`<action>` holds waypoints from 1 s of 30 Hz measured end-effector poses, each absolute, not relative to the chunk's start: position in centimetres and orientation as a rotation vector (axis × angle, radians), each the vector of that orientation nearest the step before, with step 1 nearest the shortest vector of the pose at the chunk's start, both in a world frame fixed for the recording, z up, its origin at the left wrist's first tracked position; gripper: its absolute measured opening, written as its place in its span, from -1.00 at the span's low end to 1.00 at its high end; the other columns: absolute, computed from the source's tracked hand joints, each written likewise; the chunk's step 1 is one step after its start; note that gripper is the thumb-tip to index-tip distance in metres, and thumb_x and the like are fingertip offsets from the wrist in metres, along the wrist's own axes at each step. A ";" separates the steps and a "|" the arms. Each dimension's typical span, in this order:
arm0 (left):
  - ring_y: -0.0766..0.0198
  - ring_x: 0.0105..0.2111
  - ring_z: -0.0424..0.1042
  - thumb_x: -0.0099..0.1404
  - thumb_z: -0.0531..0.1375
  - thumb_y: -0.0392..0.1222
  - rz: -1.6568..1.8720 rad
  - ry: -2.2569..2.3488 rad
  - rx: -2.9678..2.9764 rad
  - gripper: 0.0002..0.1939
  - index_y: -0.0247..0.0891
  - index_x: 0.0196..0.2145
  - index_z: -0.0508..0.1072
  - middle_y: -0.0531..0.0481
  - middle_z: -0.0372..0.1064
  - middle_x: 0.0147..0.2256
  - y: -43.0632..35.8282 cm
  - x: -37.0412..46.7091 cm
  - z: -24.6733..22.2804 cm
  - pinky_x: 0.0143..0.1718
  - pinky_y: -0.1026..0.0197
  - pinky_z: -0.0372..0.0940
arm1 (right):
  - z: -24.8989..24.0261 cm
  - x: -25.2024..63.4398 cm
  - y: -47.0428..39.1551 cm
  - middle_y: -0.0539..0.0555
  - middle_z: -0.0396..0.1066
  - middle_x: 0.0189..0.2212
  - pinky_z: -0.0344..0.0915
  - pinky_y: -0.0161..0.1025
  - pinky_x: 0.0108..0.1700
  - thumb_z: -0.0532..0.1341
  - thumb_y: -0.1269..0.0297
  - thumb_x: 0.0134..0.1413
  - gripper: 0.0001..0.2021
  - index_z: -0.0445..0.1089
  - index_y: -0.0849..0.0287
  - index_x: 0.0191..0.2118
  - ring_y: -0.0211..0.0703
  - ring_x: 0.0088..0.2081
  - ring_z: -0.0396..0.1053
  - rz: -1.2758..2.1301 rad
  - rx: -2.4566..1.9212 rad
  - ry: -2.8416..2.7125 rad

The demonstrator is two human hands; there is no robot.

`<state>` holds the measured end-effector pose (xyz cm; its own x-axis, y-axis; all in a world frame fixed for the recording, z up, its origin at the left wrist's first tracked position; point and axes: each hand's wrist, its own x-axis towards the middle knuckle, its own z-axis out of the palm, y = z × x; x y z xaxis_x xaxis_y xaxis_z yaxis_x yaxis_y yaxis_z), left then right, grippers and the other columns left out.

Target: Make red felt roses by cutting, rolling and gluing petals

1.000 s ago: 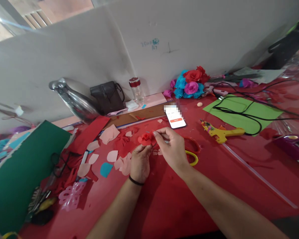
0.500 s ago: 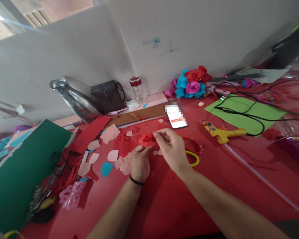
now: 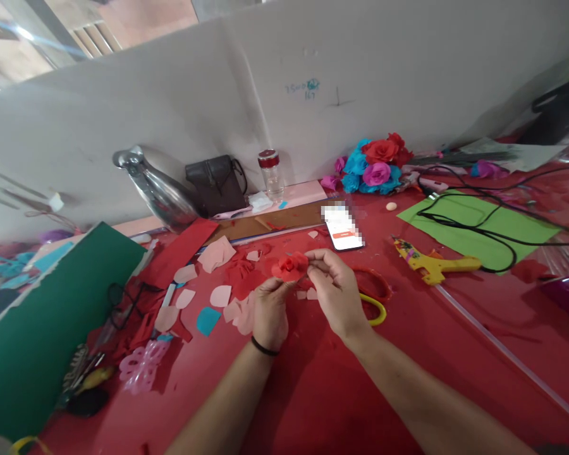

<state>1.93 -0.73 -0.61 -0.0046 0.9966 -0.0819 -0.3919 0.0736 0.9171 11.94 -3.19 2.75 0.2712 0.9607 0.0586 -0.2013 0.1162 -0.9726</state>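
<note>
Pinching a papery red flower (image 3: 289,268) (rounded petals (image 3: 299,261), curled centre (image 3: 288,263)): left hand (image 3: 270,311) below, right hand (image 3: 339,296) at edge.

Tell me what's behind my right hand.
Yellow and red scissor handles stick out beyond the right hand, and pink paper scraps show on its left side. Whatever lies directly behind the hand is covered; I can't make out any blades.
</note>
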 end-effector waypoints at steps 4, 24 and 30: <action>0.26 -0.44 0.44 -0.14 0.41 -0.21 1.354 0.991 0.838 -0.86 -0.24 -0.54 0.59 0.02 0.52 -0.53 -0.8 1.8 -0.5 -0.26 0.20 0.30 | 2.6 11.9 -3.1 0.04 0.47 -0.34 0.40 -0.14 -0.18 0.15 0.33 -0.08 -0.85 0.33 0.12 -0.30 -0.12 -0.26 0.46 1.021 -1.115 -0.933; 0.29 -0.52 0.39 -0.17 0.42 -0.16 1.420 0.992 0.846 -0.85 -0.25 -0.60 0.57 0.03 0.48 -0.59 -0.8 1.3 -0.3 -0.36 0.23 0.31 | 2.3 12.3 -2.7 0.14 0.32 -0.05 0.44 -0.28 -0.50 0.38 0.07 -0.22 -0.72 0.51 0.15 -0.39 -0.12 -0.28 0.40 1.199 -1.077 -0.917; 0.29 -0.51 0.39 -0.16 0.41 -0.21 1.458 0.991 0.842 -0.87 -0.25 -0.57 0.58 0.02 0.49 -0.57 -1.0 1.2 0.0 -0.37 0.24 0.31 | 1.9 12.3 -2.6 0.12 0.35 -0.09 0.46 -0.30 -0.46 0.38 0.10 -0.19 -0.75 0.53 0.13 -0.36 -0.12 -0.26 0.40 1.219 -1.051 -0.952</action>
<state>1.20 -0.97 -0.04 -0.1183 0.9926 -0.0288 -0.3921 -0.0201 0.9197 12.33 -2.55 1.93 0.1147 0.9933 0.0123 -0.2526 0.0412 -0.9667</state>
